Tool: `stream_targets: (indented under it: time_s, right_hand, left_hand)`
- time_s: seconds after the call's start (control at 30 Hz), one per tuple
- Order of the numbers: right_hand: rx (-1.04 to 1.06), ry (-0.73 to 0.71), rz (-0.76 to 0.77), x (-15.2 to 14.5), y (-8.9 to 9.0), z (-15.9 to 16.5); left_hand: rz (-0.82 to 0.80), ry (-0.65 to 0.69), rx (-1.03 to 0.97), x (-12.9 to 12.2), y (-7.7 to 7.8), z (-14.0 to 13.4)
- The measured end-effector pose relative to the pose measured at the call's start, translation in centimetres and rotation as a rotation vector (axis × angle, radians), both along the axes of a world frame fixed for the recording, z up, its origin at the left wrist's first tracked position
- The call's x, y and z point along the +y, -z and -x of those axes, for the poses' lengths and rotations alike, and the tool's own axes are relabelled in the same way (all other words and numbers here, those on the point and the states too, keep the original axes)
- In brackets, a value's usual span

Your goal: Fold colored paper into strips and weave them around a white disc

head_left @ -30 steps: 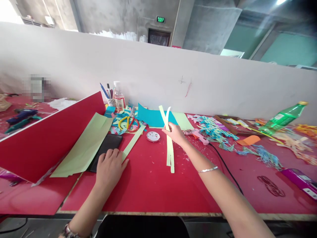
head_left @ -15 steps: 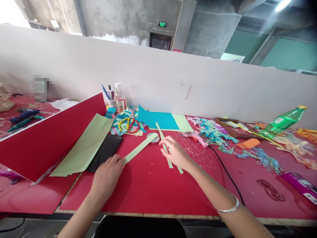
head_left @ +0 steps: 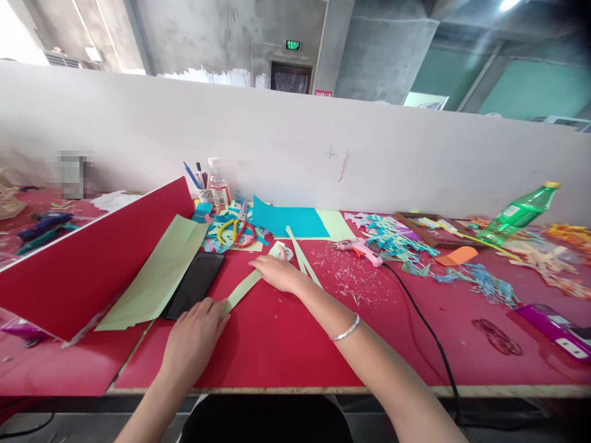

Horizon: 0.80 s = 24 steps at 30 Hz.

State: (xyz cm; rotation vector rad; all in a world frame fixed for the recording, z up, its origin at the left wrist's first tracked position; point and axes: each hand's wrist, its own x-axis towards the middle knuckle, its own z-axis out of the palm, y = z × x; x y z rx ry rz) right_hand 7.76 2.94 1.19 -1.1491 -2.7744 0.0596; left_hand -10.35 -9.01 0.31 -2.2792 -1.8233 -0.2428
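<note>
A pale green paper strip (head_left: pixel 243 290) lies slantwise on the red tabletop. My left hand (head_left: pixel 196 332) rests at its near end, with fingers closed on it. Across the strip's far part reaches my right hand (head_left: pixel 276 271), thumb apart from its outstretched fingers and touching the paper. Part of a round reel (head_left: pixel 289 253) shows just behind that hand. To its right, two more pale green strips (head_left: pixel 300 255) lie crossed at a narrow angle. A black phone-like slab (head_left: pixel 196 286) is left of the held strip, partly under larger green sheets (head_left: pixel 154 277).
Scissors (head_left: pixel 237 231) lie on paper scraps at the back, near a blue sheet (head_left: pixel 290 221) and a bottle (head_left: pixel 218 187). A pink glue gun (head_left: pixel 362 249) trails a black cord (head_left: pixel 425 317) on the right. A red board (head_left: pixel 106 246) stands at left; a green bottle (head_left: pixel 521 215) leans at right.
My right hand has moved left from the two loose strips onto the far part of the held strip. My left hand stays at the near end. The view has shifted slightly.
</note>
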Motion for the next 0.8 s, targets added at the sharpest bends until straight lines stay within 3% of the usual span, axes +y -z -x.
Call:
stream_targets:
  time_s: [0.17, 0.33, 0.5, 0.67, 0.8]
  right_hand:
    - [0.010, 0.003, -0.060, 0.0, -0.9, 0.6]
    - [0.131, -0.068, -0.180, -2.6, -2.8, -0.9]
    - [0.142, -0.018, -0.387, -7.7, -4.3, -5.0]
    - [0.136, 0.150, -0.486, -12.4, -2.6, -7.3]
    - [0.113, 0.121, -0.476, -14.2, -0.3, -7.2]
  left_hand:
    - [-0.017, 0.021, -0.026, 0.0, 0.4, 0.1]
    - [-0.262, 0.099, -0.051, 0.7, -0.5, 0.1]
    - [-0.297, 0.380, 0.052, 1.0, -2.7, -1.5]
    - [-0.369, 0.630, 0.073, 0.5, -2.9, -4.9]
    - [-0.236, 0.738, 0.047, -0.1, -1.8, -7.3]
